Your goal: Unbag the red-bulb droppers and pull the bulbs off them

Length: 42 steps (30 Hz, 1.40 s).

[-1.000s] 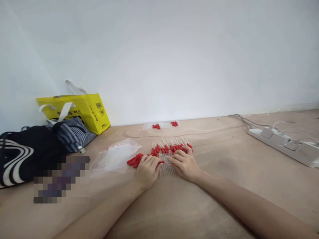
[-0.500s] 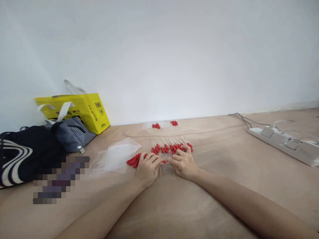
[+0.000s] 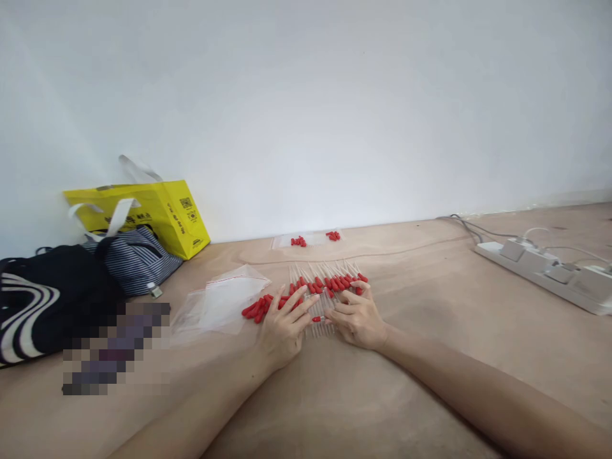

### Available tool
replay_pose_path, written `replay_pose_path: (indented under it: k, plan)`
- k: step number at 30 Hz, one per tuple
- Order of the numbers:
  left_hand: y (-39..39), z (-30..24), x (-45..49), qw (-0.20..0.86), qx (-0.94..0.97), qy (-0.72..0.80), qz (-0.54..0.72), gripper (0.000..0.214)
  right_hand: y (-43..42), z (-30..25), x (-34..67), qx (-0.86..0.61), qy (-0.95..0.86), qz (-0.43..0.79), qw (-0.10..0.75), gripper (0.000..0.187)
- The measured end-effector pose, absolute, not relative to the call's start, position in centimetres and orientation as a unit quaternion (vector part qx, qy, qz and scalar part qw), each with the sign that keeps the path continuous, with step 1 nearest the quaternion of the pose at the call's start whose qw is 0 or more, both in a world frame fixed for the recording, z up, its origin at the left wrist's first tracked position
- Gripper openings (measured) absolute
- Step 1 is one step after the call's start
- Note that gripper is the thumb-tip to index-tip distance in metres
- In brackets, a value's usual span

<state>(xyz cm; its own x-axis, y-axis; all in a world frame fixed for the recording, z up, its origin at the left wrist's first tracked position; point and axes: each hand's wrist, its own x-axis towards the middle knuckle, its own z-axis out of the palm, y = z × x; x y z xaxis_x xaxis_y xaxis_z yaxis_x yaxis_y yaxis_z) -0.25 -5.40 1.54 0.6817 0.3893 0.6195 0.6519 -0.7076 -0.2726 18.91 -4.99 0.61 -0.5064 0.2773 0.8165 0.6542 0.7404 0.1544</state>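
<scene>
My right hand [image 3: 358, 319] is closed in a pinch around a glass dropper, whose red rubber bulb [image 3: 317, 319] points left, between my hands. To its left, my left hand [image 3: 287, 328] has its fingers stretched and spread over loose red rubber bulbs [image 3: 258, 308]; I cannot tell whether its thumb touches the held bulb. Under and between both hands lies a row of clear glass tubes [image 3: 321, 329]. Just beyond my fingertips, several red-bulbed droppers [image 3: 337, 282] lie side by side, with their pale tubes pointing away from me.
Clear zip bags [image 3: 229, 296] lie to the left. Against the wall, another bag [image 3: 313, 239] holds red-bulbed pieces. A yellow shopping bag [image 3: 184, 217], a striped pouch [image 3: 138, 258] and a black bag [image 3: 71, 293] stand at left; a white power strip [image 3: 530, 274] lies right.
My left hand's fingers have lifted and spread away from the bulb between the hands. My right hand has shifted slightly right and toward me, with the red bulb now nearer me.
</scene>
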Motion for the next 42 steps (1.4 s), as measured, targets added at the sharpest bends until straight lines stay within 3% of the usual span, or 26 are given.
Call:
replay_pose_path:
  k: [7,11,16,20,30,42]
  plan:
    - [-5.9,2.2,-2.7,0.229,-0.864,-0.36,-0.268,0.029,-4.5,0.3,22.4,-0.353,-0.805,-0.207,0.429,0.022]
    - [-6.0,2.4,-4.1,0.241,-0.844,-0.375,-0.298,0.02,-4.2,0.2,23.8,-0.377,-0.81,-0.189,0.408,0.018]
    - [-5.1,2.4,-4.2,0.119,-0.802,-0.435,-0.392,0.024,-3.8,-0.5,21.8,-0.356,-0.849,-0.104,0.376,0.03]
    - [-3.6,2.8,-6.5,0.032,-0.711,-0.546,-0.441,0.023,-3.3,-1.0,21.4,-0.342,-0.85,-0.04,0.398,0.037]
    - [-2.3,2.3,-9.7,-0.095,-0.658,-0.629,-0.403,0.022,-3.6,-0.9,20.9,-0.357,-0.815,-0.019,0.456,0.021]
    - [-2.9,4.4,-8.3,0.046,-0.716,-0.611,-0.334,0.025,-5.1,-0.3,19.6,-0.386,-0.834,-0.003,0.394,0.013]
